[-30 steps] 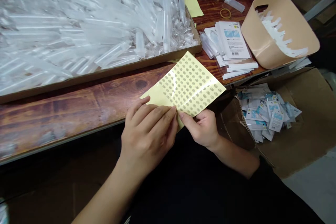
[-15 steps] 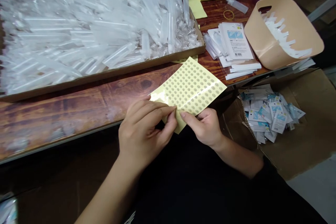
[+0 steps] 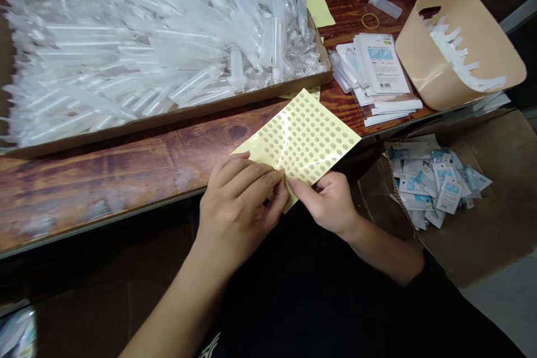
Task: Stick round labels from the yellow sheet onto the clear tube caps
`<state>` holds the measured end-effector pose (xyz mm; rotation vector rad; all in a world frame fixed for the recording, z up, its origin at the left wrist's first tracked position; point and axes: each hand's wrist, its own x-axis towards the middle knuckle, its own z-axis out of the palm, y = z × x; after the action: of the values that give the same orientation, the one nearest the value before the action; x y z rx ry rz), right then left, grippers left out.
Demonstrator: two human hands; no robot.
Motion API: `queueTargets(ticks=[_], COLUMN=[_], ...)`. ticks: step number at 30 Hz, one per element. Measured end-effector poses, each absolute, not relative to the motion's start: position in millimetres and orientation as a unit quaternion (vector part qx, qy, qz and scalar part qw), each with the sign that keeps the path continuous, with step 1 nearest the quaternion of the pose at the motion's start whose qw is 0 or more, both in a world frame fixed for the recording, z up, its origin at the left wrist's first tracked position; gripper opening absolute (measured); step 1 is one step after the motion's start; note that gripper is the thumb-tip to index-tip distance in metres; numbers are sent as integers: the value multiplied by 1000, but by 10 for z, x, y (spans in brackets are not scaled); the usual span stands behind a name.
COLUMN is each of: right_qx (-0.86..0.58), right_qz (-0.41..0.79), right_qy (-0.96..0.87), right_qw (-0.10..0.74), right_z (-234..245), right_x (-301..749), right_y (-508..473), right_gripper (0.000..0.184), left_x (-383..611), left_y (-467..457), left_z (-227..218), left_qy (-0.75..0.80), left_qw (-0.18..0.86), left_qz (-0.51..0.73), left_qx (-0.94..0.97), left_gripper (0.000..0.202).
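A yellow sheet of small round printed stickers [image 3: 310, 134] is tilted in front of me, over the table's front edge. My right hand [image 3: 325, 201] grips its near right edge, thumb on top and the other fingers underneath. Over the near left part of the sheet is my left hand [image 3: 239, 207], its thumb and forefinger pinched together at the sheet's surface. Whether a single sticker is between those fingertips is too small to tell. A bare, unprinted strip shows on the sheet beside the left fingers.
A shallow cardboard tray [image 3: 176, 109] heaped with clear plastic tubes spans the wooden table [image 3: 126, 162]. Printed cards [image 3: 384, 67] lie beside a beige bin [image 3: 423, 61] of white pieces. Below right, an open carton [image 3: 490, 179] holds several packaged items. A rubber band [image 3: 370, 20] lies farther back.
My left hand has shifted slightly right, its pinch still at the sheet. The sheet bends a little differently, with its glare moved. The view has shifted slightly.
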<state>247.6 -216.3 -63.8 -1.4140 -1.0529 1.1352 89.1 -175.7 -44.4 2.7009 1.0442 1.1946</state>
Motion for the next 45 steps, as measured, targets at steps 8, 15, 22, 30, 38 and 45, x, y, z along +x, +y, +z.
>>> queueTargets(ticks=[8,15,22,30,38,45], right_qx=[-568,-535,-525,-558,-449,-488], right_qz=[528,587,671,640,631,32], right_qy=[-379,-339,-273,-265,-631,-865], right_qw=[505,505,447,458,45,113], right_z=[-627,-627,-671,-658,-111,251], right_x=[2489,2499,2474,2232,2492,2408], right_y=[-2154,-2116,-2148,-1990,-1726,-588], right_gripper=[17,29,61,68,49,48], left_x=[829,807,664,446,336,325], left_y=[-1736,-1736,-1728,-1763,-1807,-1767], left_z=[-410,-377,-350,-163,-91,-110], left_qy=[376,427,526,599,606,582], left_qw=[90,152,220,212,246,379], left_qz=[389,382,455,487,531,568], left_qx=[837,805,684,599,538,441], left_gripper=[11,7,4,7,13,17])
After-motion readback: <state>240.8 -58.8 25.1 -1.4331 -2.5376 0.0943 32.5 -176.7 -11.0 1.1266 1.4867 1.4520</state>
